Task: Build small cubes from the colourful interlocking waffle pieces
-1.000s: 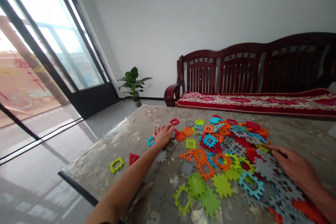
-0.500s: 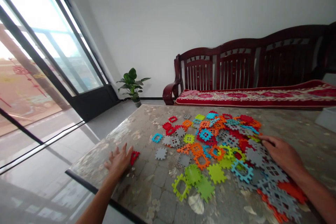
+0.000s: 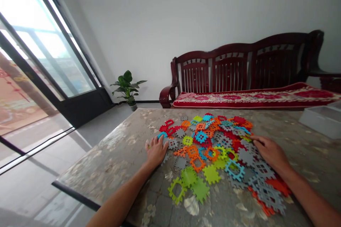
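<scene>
A loose heap of flat, notched plastic building tiles (image 3: pixel 211 175) in red, orange, lime, blue and grey covers the middle of the table. At the heap's left edge lies my left hand (image 3: pixel 156 151), fingers spread, its tips against a blue tile (image 3: pixel 162 134). A grey tile beneath that hand is partly covered. On the far right side of the heap, my right hand (image 3: pixel 270 151) rests with fingers stretched toward the tiles, touching its edge near a grey tile (image 3: pixel 245 156). I see nothing gripped in either hand.
The table (image 3: pixel 112 163) has a patterned cover with a dark edge. A translucent plastic box (image 3: pixel 319 122) stands at the right. Beyond are a wooden bench (image 3: pixel 231 67) with a red cushion (image 3: pixel 255 98), a potted plant (image 3: pixel 128 87) and a glass door (image 3: pixel 50 42).
My left hand has moved right and away from me to the heap; the red triangular tile beside it no longer shows there. My right hand stays at the heap's edge. The view has turned slightly right.
</scene>
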The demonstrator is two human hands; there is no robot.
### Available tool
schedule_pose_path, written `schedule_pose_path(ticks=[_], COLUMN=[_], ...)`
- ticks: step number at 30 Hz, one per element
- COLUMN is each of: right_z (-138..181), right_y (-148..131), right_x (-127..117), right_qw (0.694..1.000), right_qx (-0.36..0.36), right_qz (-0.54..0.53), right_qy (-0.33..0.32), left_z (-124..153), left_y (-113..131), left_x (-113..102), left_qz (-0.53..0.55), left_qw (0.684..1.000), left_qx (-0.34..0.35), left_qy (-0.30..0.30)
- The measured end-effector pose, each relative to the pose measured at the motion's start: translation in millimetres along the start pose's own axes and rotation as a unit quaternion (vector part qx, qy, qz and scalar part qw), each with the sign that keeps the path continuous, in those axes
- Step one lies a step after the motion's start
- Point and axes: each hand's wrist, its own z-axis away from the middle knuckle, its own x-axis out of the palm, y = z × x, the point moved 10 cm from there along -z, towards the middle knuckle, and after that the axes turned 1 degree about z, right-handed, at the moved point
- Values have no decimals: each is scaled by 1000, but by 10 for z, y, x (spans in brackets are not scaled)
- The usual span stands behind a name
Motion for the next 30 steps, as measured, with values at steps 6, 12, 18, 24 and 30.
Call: schedule_pose_path(ticks=[6, 12, 18, 24, 30], right_z=[18, 59, 108, 188, 286], right_y=[-18, -49, -174, -232, -418], right_x=[-24, -28, -39, 55, 135], right_qw=[1000, 998, 986, 980, 990], right_qx=[-4, 25, 47, 27, -56], right_qz=[-25, -65, -148, -127, 7], right_qy=[16, 13, -65, -153, -126], left_z=[-9, 40, 711, 1264, 1226], left_y=[331, 385, 348, 494, 850], left_x=[67, 60, 177, 560, 391], left_qz=[35, 81, 65, 43, 60], left_qw=[999, 993, 958, 932, 940], left_qx=[30, 85, 279, 359, 336], left_qy=[9, 2, 29, -8, 14])
